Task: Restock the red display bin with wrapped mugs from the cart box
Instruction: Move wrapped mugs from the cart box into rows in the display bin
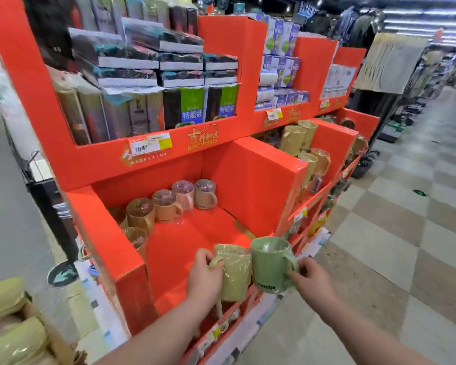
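Gripping a wrapped mug in each of the hands, low in the foreground: left hand (206, 275) curled round the handle of a yellow-green mug (234, 272), right hand (312, 281) pinching the handle of a green mug (270, 264) with dark lettering near its base. Held upright, side by side, handles turned outward, both covered in clear wrap; touching or barely apart, hard to tell which. Hanging over the front of the red display bin (128, 262), with the yellow-green mug above the bin's bare bottom and the green mug at its front right corner.

Down at the lower left, in a brown cardboard box (52, 338): more pale wrapped mugs (11, 299), lying on their sides.

Deeper inside the bin, following the left wall round to the back: a curving line of upright wrapped mugs, from amber mugs (140, 214) nearest the left wall to pink mugs (205, 193) at the rear.

Past the bin's tall right wall, in the neighbouring compartment: stacked yellow mugs (292, 139), also wrapped.

Higher up, on the red upper shelf (221, 133): boxed goods (182, 106) standing and stacked, with a white and yellow price tag (150, 147) stuck to the front lip.

Farthest off to the right: a checkered floor (379, 233) running down the aisle between blurred racks.
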